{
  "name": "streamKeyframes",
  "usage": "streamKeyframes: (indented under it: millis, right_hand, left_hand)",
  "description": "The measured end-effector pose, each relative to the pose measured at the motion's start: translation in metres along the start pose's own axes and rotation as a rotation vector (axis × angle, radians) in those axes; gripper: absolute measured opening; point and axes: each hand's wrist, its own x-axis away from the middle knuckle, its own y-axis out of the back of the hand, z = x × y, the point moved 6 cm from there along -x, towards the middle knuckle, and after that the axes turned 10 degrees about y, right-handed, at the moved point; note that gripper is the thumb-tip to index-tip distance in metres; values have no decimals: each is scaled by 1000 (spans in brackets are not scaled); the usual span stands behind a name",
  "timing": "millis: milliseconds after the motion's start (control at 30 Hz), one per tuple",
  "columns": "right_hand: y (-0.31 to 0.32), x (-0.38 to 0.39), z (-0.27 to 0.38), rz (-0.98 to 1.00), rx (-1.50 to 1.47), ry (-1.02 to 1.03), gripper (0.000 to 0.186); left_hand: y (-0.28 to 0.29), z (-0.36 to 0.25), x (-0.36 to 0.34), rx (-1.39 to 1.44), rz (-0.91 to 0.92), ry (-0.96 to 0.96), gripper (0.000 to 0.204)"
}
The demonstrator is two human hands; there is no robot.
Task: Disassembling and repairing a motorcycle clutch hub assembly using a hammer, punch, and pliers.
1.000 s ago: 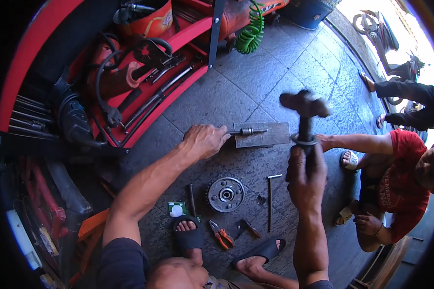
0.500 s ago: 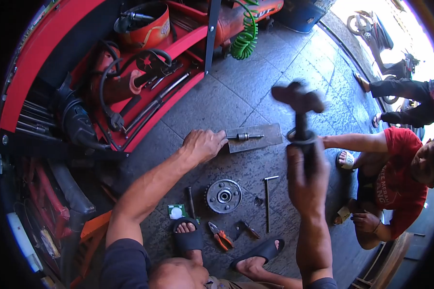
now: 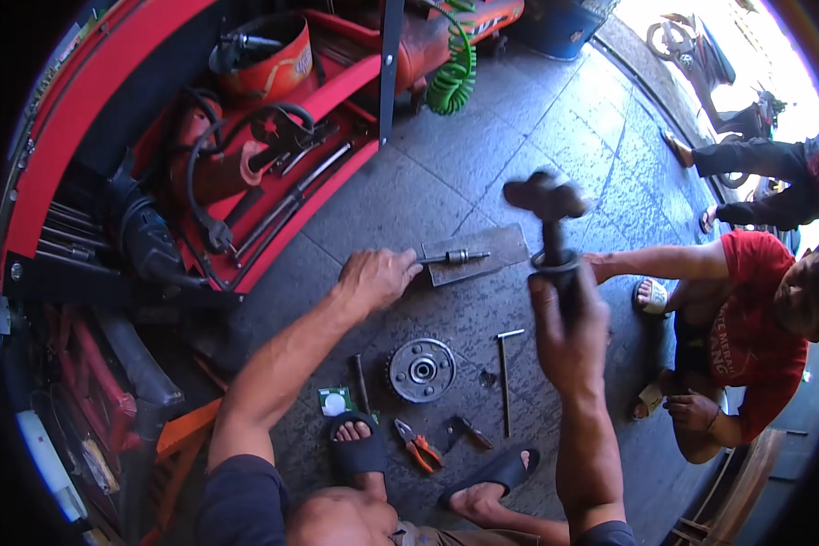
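My left hand is closed around the end of a metal rod with a cylindrical fitting on it, lying over a rectangular metal plate on the floor. In my right hand is a dark hammer, held raised with its head blurred and a ring shape low on its handle. Another person's hand reaches toward the plate's right end, partly hidden behind the hammer. Below the plate lie a toothed metal hub, a T-handle wrench, orange-handled pliers and a small green packet.
A red tool cart stands at upper left, a green coiled hose beside it. A squatting person in a red shirt is at right. Dark-trousered legs and motorbikes are beyond. An orange frame is at lower left.
My left hand, the rod and the plate have shifted a little left in view. The hammer has also moved left, and its head dips slightly compared with half a second ago.
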Motion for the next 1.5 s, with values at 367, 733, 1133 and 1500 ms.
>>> streamKeyframes:
  millis: [367, 733, 1133, 1500]
  right_hand:
    - [4, 19, 9, -34, -245, -81, 19]
    - [-20, 13, -5, -36, -113, 150, 16]
    - [3, -2, -21, -81, 10, -21, 17]
    - [-45, 11, -55, 129, -25, -138, 21]
  left_hand:
    - [-5, -6, 6, 30, 58, 93, 33]
    - [-2, -9, 4, 16, 50, 66, 31]
    - [1, 4, 2, 62, 6, 140, 34]
    - [-7, -2, 6, 10, 68, 192, 34]
